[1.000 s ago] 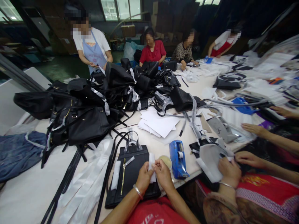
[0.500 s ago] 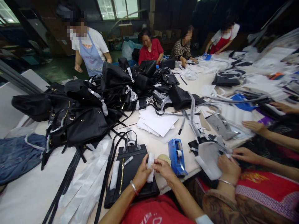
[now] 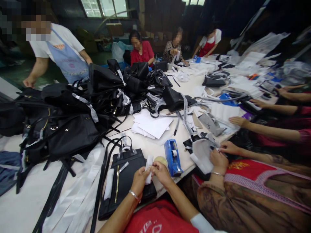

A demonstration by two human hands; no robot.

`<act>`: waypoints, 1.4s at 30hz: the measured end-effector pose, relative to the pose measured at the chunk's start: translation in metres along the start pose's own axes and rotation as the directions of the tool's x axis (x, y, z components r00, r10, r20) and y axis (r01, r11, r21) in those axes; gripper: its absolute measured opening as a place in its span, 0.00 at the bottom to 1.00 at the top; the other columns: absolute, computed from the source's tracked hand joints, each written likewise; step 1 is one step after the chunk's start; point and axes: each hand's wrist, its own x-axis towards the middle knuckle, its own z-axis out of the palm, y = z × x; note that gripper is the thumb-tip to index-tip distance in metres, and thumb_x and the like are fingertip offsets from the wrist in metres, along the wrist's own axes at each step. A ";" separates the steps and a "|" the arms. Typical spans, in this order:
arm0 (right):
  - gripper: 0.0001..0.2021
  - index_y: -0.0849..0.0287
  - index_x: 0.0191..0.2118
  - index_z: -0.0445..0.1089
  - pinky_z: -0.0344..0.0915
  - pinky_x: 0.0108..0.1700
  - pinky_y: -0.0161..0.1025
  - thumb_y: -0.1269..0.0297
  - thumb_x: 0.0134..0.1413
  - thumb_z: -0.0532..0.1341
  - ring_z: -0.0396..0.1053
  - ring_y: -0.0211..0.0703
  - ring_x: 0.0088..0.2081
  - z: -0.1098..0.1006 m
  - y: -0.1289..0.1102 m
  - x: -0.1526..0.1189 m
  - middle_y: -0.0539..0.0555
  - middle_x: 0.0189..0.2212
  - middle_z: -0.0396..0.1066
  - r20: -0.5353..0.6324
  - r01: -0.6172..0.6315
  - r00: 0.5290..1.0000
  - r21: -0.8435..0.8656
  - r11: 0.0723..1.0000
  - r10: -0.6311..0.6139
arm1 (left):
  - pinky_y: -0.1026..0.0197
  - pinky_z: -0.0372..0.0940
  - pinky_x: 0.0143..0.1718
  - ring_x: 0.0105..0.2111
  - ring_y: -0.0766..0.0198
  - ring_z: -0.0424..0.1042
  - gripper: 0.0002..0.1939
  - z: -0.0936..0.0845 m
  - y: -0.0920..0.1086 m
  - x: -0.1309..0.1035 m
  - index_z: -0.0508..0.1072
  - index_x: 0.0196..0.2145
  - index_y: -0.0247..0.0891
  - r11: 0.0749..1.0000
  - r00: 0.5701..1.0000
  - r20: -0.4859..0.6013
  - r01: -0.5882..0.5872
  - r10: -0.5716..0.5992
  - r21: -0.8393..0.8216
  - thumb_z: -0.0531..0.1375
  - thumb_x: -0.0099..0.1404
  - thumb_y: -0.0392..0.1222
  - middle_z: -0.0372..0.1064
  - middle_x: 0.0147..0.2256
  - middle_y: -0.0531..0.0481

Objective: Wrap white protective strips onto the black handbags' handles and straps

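A folded strip of white wrapping material (image 3: 149,161) stands upright between my hands, over the right side of a black handbag (image 3: 130,181). My left hand (image 3: 139,182) grips the strip from the left. With its fingertips pinched, my right hand (image 3: 161,172) presses against the strip's right edge. The bag lies flat, showing a gold zipper (image 3: 117,183) and a white-wrapped pull. Another white wrapped piece (image 3: 109,183) rests along its left side. Just beyond my right hand is a yellowish tape roll (image 3: 160,160), partly hidden, beside a blue tape dispenser (image 3: 173,158).
Black bags (image 3: 73,119) are heaped at the left and middle. White strips (image 3: 73,197) spread left of my bag; white sheets (image 3: 153,124) lie ahead. At right, a co-worker's hands (image 3: 220,158) handle a white-covered bag (image 3: 201,155). More people stand across the table.
The view has swung right, so the table's contents appear farther left. Both my hands stay at the white strip, fingers closer together. A person across the table now holds up a white piece.
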 end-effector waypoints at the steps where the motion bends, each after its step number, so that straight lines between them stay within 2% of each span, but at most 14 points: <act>1: 0.10 0.59 0.30 0.66 0.59 0.26 0.32 0.57 0.49 0.58 0.63 0.36 0.21 -0.005 -0.003 -0.002 0.46 0.19 0.66 0.038 -0.008 0.999 -0.017 1.000 0.009 | 0.69 0.57 0.20 0.18 0.71 0.63 0.19 0.000 0.000 0.000 0.70 0.27 0.34 1.000 1.000 -0.002 -0.004 0.004 0.007 0.64 0.51 0.54 0.69 0.22 0.52; 3: 0.10 0.59 0.32 0.68 0.60 0.29 0.34 0.58 0.50 0.56 0.64 0.37 0.24 -0.024 -0.009 -0.009 0.48 0.22 0.68 0.034 0.019 0.999 -0.134 0.991 -0.015 | 0.69 0.57 0.20 0.18 0.72 0.63 0.18 -0.001 0.001 -0.001 0.70 0.26 0.34 1.000 1.000 -0.010 -0.007 0.007 0.012 0.64 0.50 0.54 0.68 0.21 0.53; 5: 0.11 0.57 0.34 0.70 0.61 0.35 0.36 0.59 0.52 0.54 0.67 0.41 0.31 -0.053 -0.015 -0.019 0.51 0.29 0.71 -0.130 0.059 0.985 -0.346 0.936 -0.111 | 0.69 0.57 0.19 0.17 0.72 0.62 0.18 -0.001 0.001 -0.003 0.69 0.25 0.34 1.000 1.000 -0.006 -0.012 0.012 0.005 0.63 0.51 0.54 0.67 0.20 0.54; 6: 0.12 0.56 0.36 0.70 0.60 0.39 0.37 0.59 0.53 0.53 0.67 0.42 0.35 -0.070 -0.017 -0.024 0.52 0.33 0.72 -0.243 0.045 0.954 -0.458 0.888 -0.174 | 0.69 0.57 0.19 0.17 0.72 0.61 0.18 -0.001 0.002 -0.003 0.69 0.24 0.34 1.000 1.000 -0.002 -0.013 0.013 -0.004 0.63 0.51 0.53 0.66 0.20 0.54; 8: 0.13 0.56 0.38 0.70 0.59 0.41 0.39 0.57 0.54 0.52 0.67 0.45 0.39 -0.100 -0.014 -0.032 0.55 0.37 0.71 -0.405 -0.082 0.884 -0.623 0.778 -0.232 | 0.69 0.57 0.19 0.17 0.72 0.61 0.17 -0.002 0.002 -0.004 0.68 0.24 0.34 1.000 1.000 0.009 -0.007 0.007 -0.024 0.63 0.51 0.53 0.66 0.20 0.54; 10: 0.14 0.57 0.35 0.70 0.58 0.40 0.38 0.55 0.53 0.53 0.66 0.46 0.38 -0.122 -0.006 -0.036 0.57 0.35 0.71 -0.439 -0.195 0.877 -0.694 0.693 -0.193 | 0.69 0.57 0.19 0.17 0.72 0.61 0.17 -0.003 0.003 -0.005 0.69 0.23 0.34 0.999 1.000 0.017 0.002 -0.002 -0.036 0.64 0.50 0.53 0.66 0.19 0.53; 12: 0.15 0.58 0.31 0.71 0.58 0.39 0.38 0.53 0.52 0.54 0.67 0.46 0.36 -0.133 0.006 -0.036 0.56 0.32 0.71 -0.406 -0.235 0.909 -0.692 0.683 -0.098 | 0.69 0.57 0.19 0.17 0.72 0.61 0.18 -0.003 0.003 -0.005 0.69 0.24 0.34 0.999 1.000 0.027 0.005 -0.004 -0.041 0.64 0.50 0.53 0.66 0.19 0.53; 14: 0.16 0.57 0.27 0.71 0.58 0.39 0.38 0.50 0.50 0.55 0.67 0.45 0.34 -0.134 0.016 -0.032 0.55 0.30 0.70 -0.383 -0.244 0.923 -0.637 0.731 -0.026 | 0.69 0.57 0.19 0.17 0.72 0.61 0.18 -0.004 0.003 -0.005 0.69 0.24 0.34 0.999 0.999 0.036 0.001 0.001 -0.041 0.64 0.50 0.53 0.66 0.20 0.53; 18: 0.16 0.57 0.25 0.71 0.59 0.37 0.37 0.50 0.47 0.57 0.67 0.44 0.32 -0.128 0.027 -0.026 0.53 0.29 0.71 -0.392 -0.235 0.920 -0.560 0.795 -0.004 | 0.69 0.58 0.19 0.17 0.72 0.62 0.17 -0.005 0.002 -0.006 0.68 0.25 0.34 0.999 0.999 0.038 -0.016 0.018 -0.038 0.63 0.52 0.53 0.66 0.21 0.53; 26: 0.17 0.58 0.25 0.70 0.59 0.30 0.35 0.49 0.46 0.56 0.66 0.42 0.26 -0.125 0.021 -0.040 0.50 0.21 0.71 -0.391 -0.194 0.920 -0.469 0.862 -0.006 | 0.69 0.60 0.19 0.18 0.72 0.63 0.17 -0.010 0.002 -0.009 0.69 0.24 0.33 0.997 0.999 0.027 -0.021 0.023 -0.074 0.64 0.50 0.53 0.67 0.20 0.53; 30: 0.18 0.59 0.24 0.67 0.55 0.23 0.32 0.47 0.43 0.58 0.60 0.36 0.20 -0.120 0.022 -0.060 0.49 0.19 0.67 -0.373 -0.219 0.920 -0.227 0.949 0.123 | 0.69 0.60 0.19 0.18 0.72 0.63 0.17 -0.009 0.003 -0.010 0.69 0.24 0.33 0.997 0.999 0.024 -0.027 0.029 -0.079 0.64 0.51 0.52 0.67 0.20 0.52; 33: 0.18 0.59 0.24 0.64 0.53 0.20 0.31 0.47 0.41 0.60 0.56 0.33 0.18 -0.116 0.030 -0.070 0.47 0.18 0.64 -0.364 -0.273 0.903 -0.075 0.959 0.228 | 0.69 0.60 0.19 0.18 0.72 0.63 0.17 -0.009 0.005 -0.010 0.70 0.24 0.33 0.996 1.000 0.016 -0.015 0.017 -0.085 0.64 0.50 0.52 0.67 0.20 0.52; 38: 0.17 0.60 0.26 0.65 0.57 0.21 0.31 0.48 0.43 0.58 0.58 0.33 0.18 -0.113 0.045 -0.069 0.48 0.20 0.64 -0.359 -0.338 0.889 -0.095 0.936 0.284 | 0.69 0.60 0.19 0.18 0.72 0.63 0.17 -0.010 0.004 -0.008 0.69 0.25 0.33 0.996 0.999 0.034 0.001 0.002 -0.086 0.64 0.50 0.52 0.67 0.20 0.52; 42: 0.15 0.59 0.24 0.65 0.58 0.23 0.34 0.51 0.46 0.56 0.61 0.37 0.19 -0.116 0.051 -0.069 0.51 0.19 0.65 -0.403 -0.322 0.892 -0.247 0.914 0.206 | 0.68 0.60 0.19 0.18 0.72 0.63 0.17 -0.010 0.003 -0.008 0.69 0.25 0.34 0.995 0.999 0.035 0.000 0.004 -0.098 0.63 0.51 0.52 0.67 0.21 0.52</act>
